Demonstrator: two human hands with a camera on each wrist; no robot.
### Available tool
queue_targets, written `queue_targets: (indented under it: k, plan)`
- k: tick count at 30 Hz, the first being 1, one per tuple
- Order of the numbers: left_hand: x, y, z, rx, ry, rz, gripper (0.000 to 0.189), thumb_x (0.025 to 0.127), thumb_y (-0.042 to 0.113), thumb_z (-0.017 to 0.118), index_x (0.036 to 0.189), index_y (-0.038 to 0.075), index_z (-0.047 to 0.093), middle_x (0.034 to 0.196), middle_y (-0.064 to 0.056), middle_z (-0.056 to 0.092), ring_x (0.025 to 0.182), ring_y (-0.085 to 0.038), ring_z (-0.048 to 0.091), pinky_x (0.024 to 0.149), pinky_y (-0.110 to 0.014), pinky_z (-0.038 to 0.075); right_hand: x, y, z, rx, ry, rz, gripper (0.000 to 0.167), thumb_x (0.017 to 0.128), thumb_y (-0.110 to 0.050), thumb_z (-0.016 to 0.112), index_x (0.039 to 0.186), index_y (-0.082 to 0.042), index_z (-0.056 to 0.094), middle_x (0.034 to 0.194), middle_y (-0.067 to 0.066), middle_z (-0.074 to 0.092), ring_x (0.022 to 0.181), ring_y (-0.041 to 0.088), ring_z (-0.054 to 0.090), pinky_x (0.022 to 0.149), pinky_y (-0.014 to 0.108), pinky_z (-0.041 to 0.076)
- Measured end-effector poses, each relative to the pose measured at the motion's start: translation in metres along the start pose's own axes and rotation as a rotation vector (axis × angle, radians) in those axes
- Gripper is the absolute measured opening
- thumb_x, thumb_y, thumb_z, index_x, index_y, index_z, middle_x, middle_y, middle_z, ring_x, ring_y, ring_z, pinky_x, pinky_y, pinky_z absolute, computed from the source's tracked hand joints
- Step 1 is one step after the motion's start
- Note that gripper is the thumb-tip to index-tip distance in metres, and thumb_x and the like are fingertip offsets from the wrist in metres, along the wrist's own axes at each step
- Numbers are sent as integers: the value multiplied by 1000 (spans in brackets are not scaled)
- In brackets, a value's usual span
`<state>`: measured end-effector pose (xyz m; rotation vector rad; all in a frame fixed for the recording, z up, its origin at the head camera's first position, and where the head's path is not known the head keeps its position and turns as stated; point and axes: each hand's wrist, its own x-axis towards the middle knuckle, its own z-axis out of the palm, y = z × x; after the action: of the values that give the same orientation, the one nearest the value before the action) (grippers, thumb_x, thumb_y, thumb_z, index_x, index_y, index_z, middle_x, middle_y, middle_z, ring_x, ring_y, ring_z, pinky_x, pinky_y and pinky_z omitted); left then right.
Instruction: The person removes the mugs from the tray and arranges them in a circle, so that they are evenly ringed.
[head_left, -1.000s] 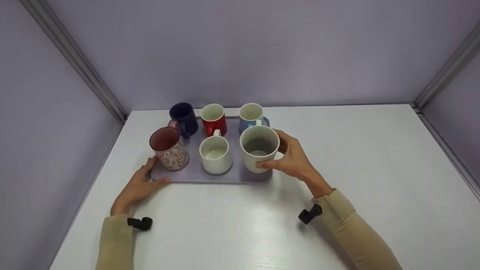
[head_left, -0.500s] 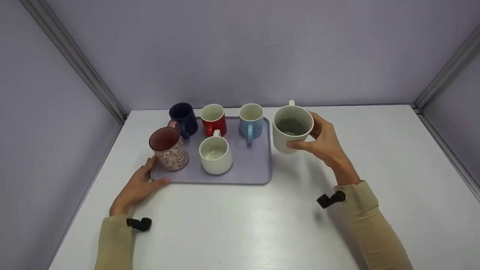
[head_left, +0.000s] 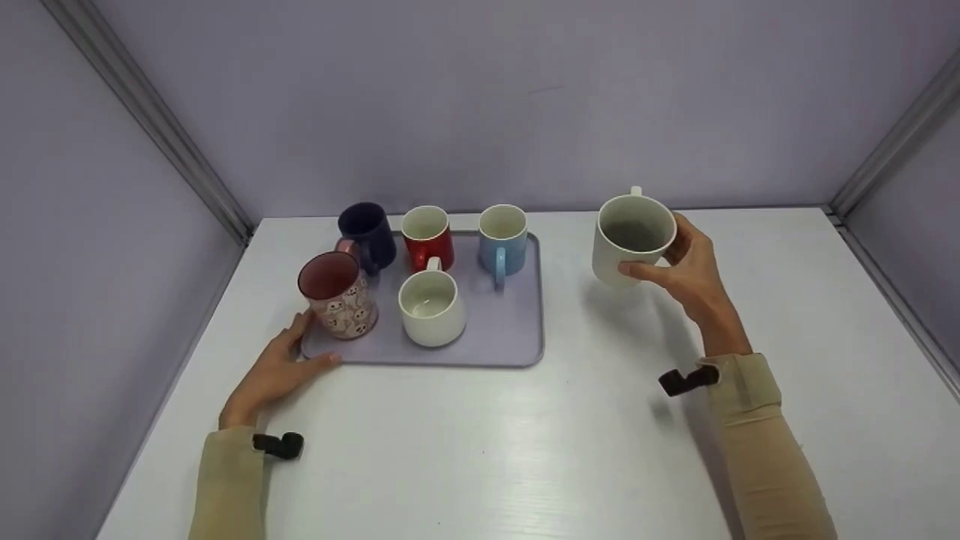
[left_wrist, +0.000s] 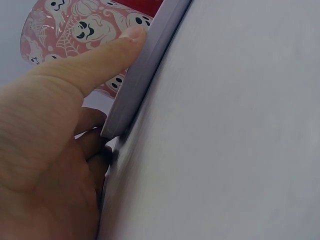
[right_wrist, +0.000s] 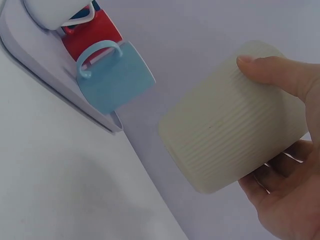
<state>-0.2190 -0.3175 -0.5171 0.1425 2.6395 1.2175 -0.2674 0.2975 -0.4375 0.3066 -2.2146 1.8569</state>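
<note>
1. A pale lilac wall [head_left: 480,112] is standing along the far side.
2. A white bench [head_left: 465,450] is stretching out in front of it, carrying everything.
3. A lilac tray [head_left: 506,334] with rounded corners is lying on the bench, left of the middle.
4. Two tan sleeves [head_left: 772,450] are reaching in from the near side.
5. The left hand [head_left: 270,375] is gripping the tray's near left corner: its thumb is resting on the near rim, its other fingers bending in at the left side.
6. The right hand [head_left: 690,281] is holding a large white mug, thumb on the near side and the other fingers curling round the right.
7. That large white mug [head_left: 611,259] is hovering above the bench, well right of the tray, its handle pointing far; the right wrist view is showing fine ribs on its wall.
8. A pink ghost-patterned mug [head_left: 346,313] is standing at the tray's near left, just beside the left hand.
9. A dark blue mug [head_left: 380,238] is occupying the far left.
10. A smaller white mug [head_left: 433,328] is standing near the tray's middle, handle pointing far.
11. A light blue mug [head_left: 514,255] and a red mug [head_left: 442,253] are standing along the far side, handles pointing near.
12. Small black devices [head_left: 279,445] are sitting at both cuffs.
</note>
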Motion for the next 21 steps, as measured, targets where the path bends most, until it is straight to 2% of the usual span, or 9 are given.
queue_targets:
  k: [4,9,17,21]
  plan:
    - [0,1,-1,12,1,-15,109,96,54,77,173,13,10,179,-22,1,165,-47,3,133,-66,9,1,7,-9,35,23,-7,85,76,7,91,152,-3,55,145,17,60,134,30,60,117,31,49]
    - [-1,0,-1,-24,3,-12,112,96,51,78,172,8,9,179,-21,0,165,-47,5,133,-63,10,1,13,-19,64,51,3,86,76,8,91,153,-2,53,146,17,59,135,29,57,116,27,47]
    - [0,-2,0,-27,11,-1,113,96,53,78,172,7,9,179,-21,1,165,-45,3,134,-61,8,1,27,-33,0,92,66,89,80,4,91,158,-5,48,151,14,54,141,28,52,129,49,35]
    - [1,-2,1,-18,14,-9,114,95,56,78,172,8,9,179,-21,1,166,-44,3,134,-61,7,0,35,-39,-29,91,92,91,81,4,90,160,-6,45,153,14,52,142,27,51,131,52,33]
